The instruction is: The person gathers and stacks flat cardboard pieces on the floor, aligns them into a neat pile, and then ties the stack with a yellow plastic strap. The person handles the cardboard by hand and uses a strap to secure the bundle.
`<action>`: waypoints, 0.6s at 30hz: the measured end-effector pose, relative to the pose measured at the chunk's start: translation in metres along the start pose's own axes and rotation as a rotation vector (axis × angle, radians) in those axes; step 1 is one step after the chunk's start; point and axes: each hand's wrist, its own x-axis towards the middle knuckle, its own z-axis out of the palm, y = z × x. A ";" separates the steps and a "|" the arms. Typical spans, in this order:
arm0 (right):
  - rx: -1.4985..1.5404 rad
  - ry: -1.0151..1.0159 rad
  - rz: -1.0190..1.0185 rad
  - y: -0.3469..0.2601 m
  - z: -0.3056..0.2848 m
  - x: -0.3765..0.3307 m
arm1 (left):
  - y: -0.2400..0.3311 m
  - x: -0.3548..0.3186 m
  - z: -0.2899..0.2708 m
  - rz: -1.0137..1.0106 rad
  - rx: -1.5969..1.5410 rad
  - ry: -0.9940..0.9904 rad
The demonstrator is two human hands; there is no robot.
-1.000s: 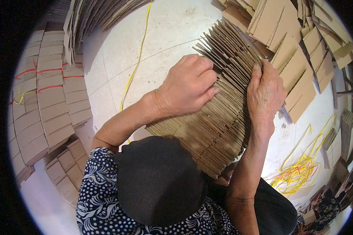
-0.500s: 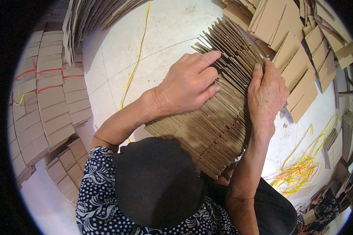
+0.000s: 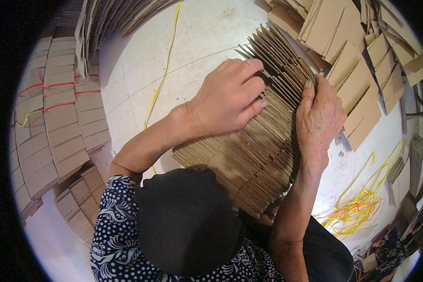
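Observation:
A long row of brown cardboard pieces (image 3: 254, 164) stands on edge, packed tightly near me, in the middle of the view. At its far end, several pieces (image 3: 278, 51) fan apart with dark gaps between them. My left hand (image 3: 230, 96) lies over the row's left side, its fingers curled down onto the cardboard edges where the gaps begin. My right hand (image 3: 319, 115) grips the right side of the fanned pieces, thumb on top and fingers around the outer side. The left fingertips are partly hidden among the edges.
Tied cardboard stacks (image 3: 61, 117) stand at the left, bound with red cord. Loose cardboard sheets (image 3: 333, 28) lie at the far right. Tangled yellow strapping (image 3: 357, 214) lies on the floor at the right; a yellow strand (image 3: 162, 77) runs left of the row. A black rounded cover (image 3: 190, 221) hides the near middle.
The fanned pieces at the far end have spread a little wider and shifted slightly right. My left hand has moved slightly with its fingers more curled; my right hand stays nearly in place.

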 end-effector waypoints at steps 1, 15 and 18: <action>0.001 -0.002 0.005 0.000 0.000 0.000 | -0.001 0.001 0.001 0.006 -0.001 0.013; 0.017 -0.038 0.029 0.002 0.001 0.000 | -0.007 0.011 0.006 0.022 0.024 0.015; 0.031 -0.028 0.026 0.003 0.003 -0.001 | -0.008 0.012 0.004 0.038 0.048 -0.009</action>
